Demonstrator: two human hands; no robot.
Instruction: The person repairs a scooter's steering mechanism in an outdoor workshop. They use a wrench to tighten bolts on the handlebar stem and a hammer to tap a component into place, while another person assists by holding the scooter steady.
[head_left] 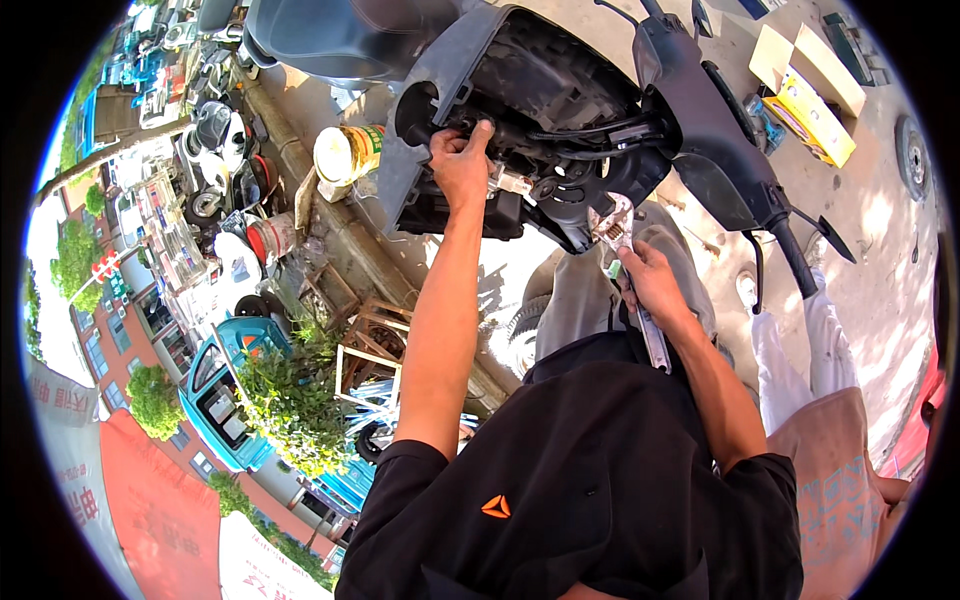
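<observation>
Left fingers (pixel 484 131): bent, thumb apart from the others, set against dark parts inside the opened scooter body; whether they grip anything cannot be told.
Right fingers (pixel 634 262): closed around the adjustable wrench.
Adjustable wrench (pixel 612 226): metal, its head just above the right fingers and close to the lower edge of the opened body; contact there cannot be told.
Handle (pixel 655 345): silver, running below the right fingers toward the person's lap.
Scooter body (pixel 545 70): dark hollow shell, around and above the left fingers.
Silver part (pixel 515 183): just below and right of the left fingers, under the black cables (pixel 590 137).
Seat (pixel 340 38): black, above and left of the left fingers.
Front column (pixel 715 150): black, with handlebar and mirrors, above and right of the right fingers.
Tub (pixel 340 157): yellow with a pale lid, left of the left fingers.
Carton (pixel 815 118): yellow, flaps up, well above and right of the right fingers.
Loose wheel (pixel 911 160): beyond the carton, farther right of the right fingers.
Co-worker (pixel 785 370): pale trousers, right of the right fingers.
</observation>
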